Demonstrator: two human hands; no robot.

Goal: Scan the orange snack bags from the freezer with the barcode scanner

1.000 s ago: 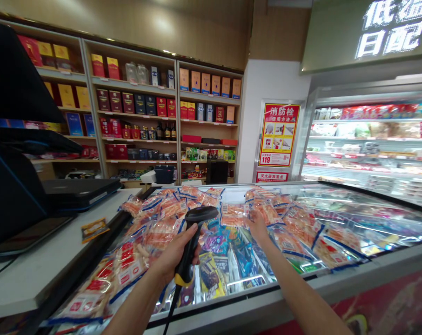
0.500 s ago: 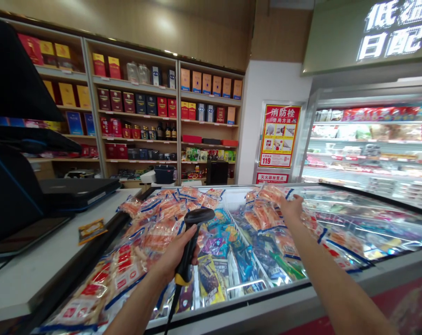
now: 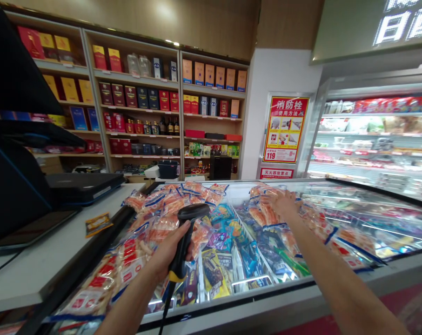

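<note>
Left hand point(image 3: 169, 249) is wrapped tight around the grip of a black barcode scanner point(image 3: 186, 235), head up and tilted toward the far right, cable hanging off the near end. It sits over the near-left part of the chest freezer point(image 3: 266, 304), just above the orange sausage packs point(image 3: 151, 223) piled on the glass lid. Right hand point(image 3: 282, 202) is stretched out far right of the scanner, palm down, fingers spread and resting on a second pile of orange packs point(image 3: 266, 211); can't tell if it grips one. Between the two piles the freezer is uncovered, showing blue and yellow bags point(image 3: 228, 260) in wire-divided bins. Left: white counter point(image 3: 39, 265) with a small orange packet point(image 3: 97, 223) and a black till terminal point(image 3: 18, 181). Far: shelves of boxed goods point(image 3: 144, 97), red fire-hydrant poster point(image 3: 284, 129), open chiller point(image 3: 378, 135) on the right.
</note>
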